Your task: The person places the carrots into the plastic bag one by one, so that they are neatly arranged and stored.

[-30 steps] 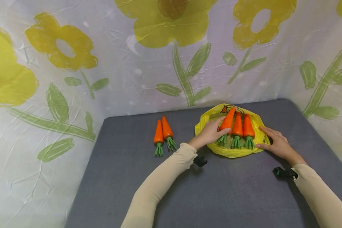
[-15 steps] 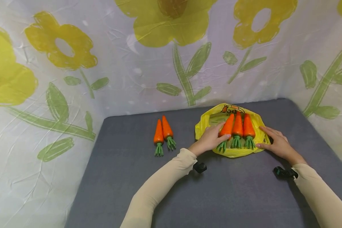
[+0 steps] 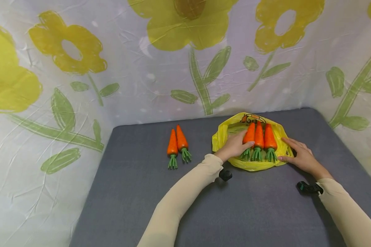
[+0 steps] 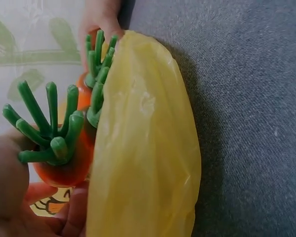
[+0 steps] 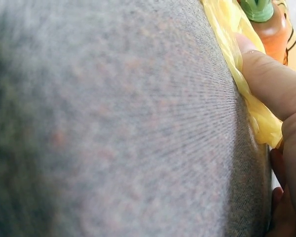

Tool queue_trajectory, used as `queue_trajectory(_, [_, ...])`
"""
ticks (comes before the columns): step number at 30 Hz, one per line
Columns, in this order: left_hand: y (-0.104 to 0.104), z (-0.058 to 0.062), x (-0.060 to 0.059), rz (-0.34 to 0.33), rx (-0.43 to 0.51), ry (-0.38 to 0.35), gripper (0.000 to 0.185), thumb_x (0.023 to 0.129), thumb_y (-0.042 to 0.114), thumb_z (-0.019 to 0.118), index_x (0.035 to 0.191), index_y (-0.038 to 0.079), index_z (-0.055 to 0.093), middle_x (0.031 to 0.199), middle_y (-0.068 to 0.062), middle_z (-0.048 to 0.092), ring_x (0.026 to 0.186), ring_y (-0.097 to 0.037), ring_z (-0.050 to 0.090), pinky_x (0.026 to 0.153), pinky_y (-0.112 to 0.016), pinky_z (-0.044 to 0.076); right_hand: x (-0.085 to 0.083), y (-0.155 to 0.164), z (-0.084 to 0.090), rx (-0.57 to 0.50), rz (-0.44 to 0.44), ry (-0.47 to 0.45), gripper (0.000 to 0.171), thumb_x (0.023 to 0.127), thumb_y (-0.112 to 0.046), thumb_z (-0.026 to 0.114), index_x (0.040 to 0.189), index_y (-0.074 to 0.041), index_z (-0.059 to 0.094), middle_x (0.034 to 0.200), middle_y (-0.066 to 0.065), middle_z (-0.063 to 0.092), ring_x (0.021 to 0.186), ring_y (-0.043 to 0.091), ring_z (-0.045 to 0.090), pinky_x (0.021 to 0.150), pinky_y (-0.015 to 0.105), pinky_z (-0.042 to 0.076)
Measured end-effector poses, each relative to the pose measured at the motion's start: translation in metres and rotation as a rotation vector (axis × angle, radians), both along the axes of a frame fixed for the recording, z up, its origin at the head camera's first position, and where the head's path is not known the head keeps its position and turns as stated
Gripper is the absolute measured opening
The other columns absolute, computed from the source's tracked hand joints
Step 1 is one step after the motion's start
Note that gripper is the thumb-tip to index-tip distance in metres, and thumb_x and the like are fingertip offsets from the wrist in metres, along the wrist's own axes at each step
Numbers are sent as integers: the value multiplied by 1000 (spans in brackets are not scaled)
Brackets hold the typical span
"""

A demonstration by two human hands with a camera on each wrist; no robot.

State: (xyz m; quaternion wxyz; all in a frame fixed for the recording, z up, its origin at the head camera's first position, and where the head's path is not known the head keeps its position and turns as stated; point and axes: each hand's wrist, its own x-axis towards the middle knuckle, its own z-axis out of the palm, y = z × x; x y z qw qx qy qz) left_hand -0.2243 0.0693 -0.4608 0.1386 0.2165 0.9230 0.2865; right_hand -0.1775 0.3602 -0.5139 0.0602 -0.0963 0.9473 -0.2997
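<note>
Your left hand [image 3: 233, 147] lies on the yellow plastic bag [image 3: 224, 132], fingers curled around the leftmost carrot [image 3: 249, 136] of the three that lie side by side on the bag. The middle carrot [image 3: 259, 137] and the right carrot [image 3: 270, 138] touch each other, green tops pointing toward you. Your right hand [image 3: 300, 156] rests at the bag's right edge, fingers nearly straight and lying flat, the thumb touching the plastic.

From the head view you see the whole layout: the bag sits toward the far right of the grey surface [image 3: 235, 212], and two more carrots [image 3: 177, 144] lie well apart to its left, close together, tops toward you. Behind everything hangs a white cloth with yellow flowers [image 3: 185, 61].

The left wrist view shows what the head view cannot: the green stalks [image 4: 49, 131] of the held carrot up close, splayed like stubby prongs, with your fingers [image 4: 64, 217] underneath its orange body, and the bag's near edge bulging up in a smooth fold. The right wrist view is mostly blurred grey surface, but it shows your thumb [image 5: 271, 81] pressed against the crumpled bag rim.

The bag carries an orange and black print [image 3: 250, 119] at its far edge; it is too small and creased to read.
</note>
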Motion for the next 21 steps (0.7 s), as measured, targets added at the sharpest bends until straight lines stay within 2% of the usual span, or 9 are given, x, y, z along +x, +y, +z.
queue_trajectory(8, [9, -6, -9, 30, -34, -9, 69, 102, 53, 43, 158, 18, 24, 159, 2, 39, 146, -20, 40, 123, -40, 24, 0, 0, 1, -2, -5, -14, 94, 88, -44, 72, 160, -13, 19, 159, 31, 22, 140, 58, 17, 104, 75, 10])
queue_trajectory(15, [10, -9, -13, 53, 3, -52, 69, 102, 54, 41, 159, 21, 22, 161, 2, 35, 151, -25, 30, 125, -44, 20, 0, -1, 1, -6, 0, 1, 93, 88, -42, 73, 159, -11, 21, 157, 32, 24, 139, 58, 18, 104, 75, 10])
queue_trajectory(21, [11, -14, -16, 74, 8, -68, 68, 103, 54, 40, 160, 21, 20, 161, -1, 36, 152, -29, 25, 123, -45, 24, 0, 0, -1, -9, -1, 20, 92, 88, -41, 73, 159, -11, 22, 157, 32, 25, 138, 58, 19, 103, 75, 11])
